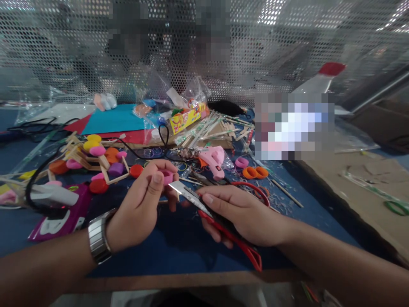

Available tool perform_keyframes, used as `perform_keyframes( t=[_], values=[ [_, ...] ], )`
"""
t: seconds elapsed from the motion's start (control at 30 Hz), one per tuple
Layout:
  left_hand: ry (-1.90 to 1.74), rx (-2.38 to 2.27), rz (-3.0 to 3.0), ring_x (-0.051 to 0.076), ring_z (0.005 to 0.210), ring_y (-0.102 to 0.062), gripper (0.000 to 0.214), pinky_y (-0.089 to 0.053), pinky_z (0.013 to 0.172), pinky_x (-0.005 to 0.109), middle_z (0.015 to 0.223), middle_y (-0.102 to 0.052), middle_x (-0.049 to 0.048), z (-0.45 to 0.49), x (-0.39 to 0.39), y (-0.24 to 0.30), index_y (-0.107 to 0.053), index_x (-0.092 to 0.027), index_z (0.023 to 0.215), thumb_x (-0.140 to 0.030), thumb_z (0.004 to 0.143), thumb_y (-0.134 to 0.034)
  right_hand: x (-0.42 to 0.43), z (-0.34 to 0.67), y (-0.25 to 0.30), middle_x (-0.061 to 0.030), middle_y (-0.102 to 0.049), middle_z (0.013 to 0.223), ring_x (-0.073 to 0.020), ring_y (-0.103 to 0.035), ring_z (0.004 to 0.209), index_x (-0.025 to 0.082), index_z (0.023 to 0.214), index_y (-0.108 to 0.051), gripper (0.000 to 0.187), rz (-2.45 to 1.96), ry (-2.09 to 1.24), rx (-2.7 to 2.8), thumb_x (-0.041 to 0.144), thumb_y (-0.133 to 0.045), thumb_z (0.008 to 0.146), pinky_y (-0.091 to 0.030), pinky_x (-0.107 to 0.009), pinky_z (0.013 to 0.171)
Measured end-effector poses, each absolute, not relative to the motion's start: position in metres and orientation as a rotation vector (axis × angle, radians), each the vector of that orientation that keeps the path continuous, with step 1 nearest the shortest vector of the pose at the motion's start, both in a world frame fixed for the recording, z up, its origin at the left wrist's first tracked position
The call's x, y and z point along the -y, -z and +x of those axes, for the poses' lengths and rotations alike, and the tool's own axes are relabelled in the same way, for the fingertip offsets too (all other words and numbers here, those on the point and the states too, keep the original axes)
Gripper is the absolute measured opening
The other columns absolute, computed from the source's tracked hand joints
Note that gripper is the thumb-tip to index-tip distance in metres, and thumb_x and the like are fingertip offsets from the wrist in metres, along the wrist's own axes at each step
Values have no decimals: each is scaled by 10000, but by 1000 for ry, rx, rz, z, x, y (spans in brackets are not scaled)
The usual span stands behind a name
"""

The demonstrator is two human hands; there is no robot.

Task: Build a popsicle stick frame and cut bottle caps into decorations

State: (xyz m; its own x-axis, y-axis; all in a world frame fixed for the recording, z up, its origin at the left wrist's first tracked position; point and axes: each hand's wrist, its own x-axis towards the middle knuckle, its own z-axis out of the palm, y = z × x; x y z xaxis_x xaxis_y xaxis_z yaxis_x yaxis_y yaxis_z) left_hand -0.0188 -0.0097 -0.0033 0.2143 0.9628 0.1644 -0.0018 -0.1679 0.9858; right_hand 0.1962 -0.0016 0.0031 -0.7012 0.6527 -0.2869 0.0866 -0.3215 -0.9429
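My left hand [143, 204], with a metal watch on the wrist, is closed around a small pink ring-shaped cap [166, 176] held between thumb and fingers. My right hand [243, 215] grips a red-handled utility knife [220, 221], its steel blade extended and pointing left toward the pink cap. The blade tip lies just beside my left fingers. Both hands hover over a dark blue table surface [179, 251].
A pink glue gun [215, 160], orange rings [254, 172], a pile of wooden sticks [211, 128] and a stick-and-cap structure [96, 160] lie behind my hands. Cardboard [361, 183] sits to the right, a red-capped bottle [319, 83] behind it. Perforated mesh screen closes the back.
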Motion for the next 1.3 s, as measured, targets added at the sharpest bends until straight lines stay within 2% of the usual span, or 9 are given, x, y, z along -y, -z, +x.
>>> perform_keyframes(
  t=[0.27,0.47,0.9,1.3],
  values=[
    [-1142,-986,1429,135,633,-582,378,-492,530,236,787,-612,13,-21,11,5,-543,-207,1099,-559,1058,-413,1,195,-7,48,-584,584,-68,-485,410,193,896,-530,382,-967,-2076,1518,560,-534,1000,-379,-161,383],
    [-1125,-999,1433,150,618,-568,393,-470,534,271,770,-588,9,-21,12,4,-541,-201,1103,-570,1052,-417,2,195,-8,47,-587,584,-69,-481,407,194,886,-532,387,-1002,-2066,1524,565,-532,995,-375,-172,384],
    [-1140,-944,1451,143,675,-564,334,-486,598,265,800,-576,8,-23,14,6,-538,-219,1117,-506,1085,-370,1,195,-6,49,-583,577,-63,-477,403,185,928,-540,341,-960,-2067,1480,512,-518,1022,-377,-153,378],
    [-1107,-917,1509,154,742,-567,364,-507,619,265,888,-569,27,-23,16,10,-525,-226,1232,-514,1085,-358,6,194,-4,43,-579,613,-68,-492,443,194,906,-533,352,-1004,-1960,1614,495,-436,1060,-415,-154,421]
  ],
)
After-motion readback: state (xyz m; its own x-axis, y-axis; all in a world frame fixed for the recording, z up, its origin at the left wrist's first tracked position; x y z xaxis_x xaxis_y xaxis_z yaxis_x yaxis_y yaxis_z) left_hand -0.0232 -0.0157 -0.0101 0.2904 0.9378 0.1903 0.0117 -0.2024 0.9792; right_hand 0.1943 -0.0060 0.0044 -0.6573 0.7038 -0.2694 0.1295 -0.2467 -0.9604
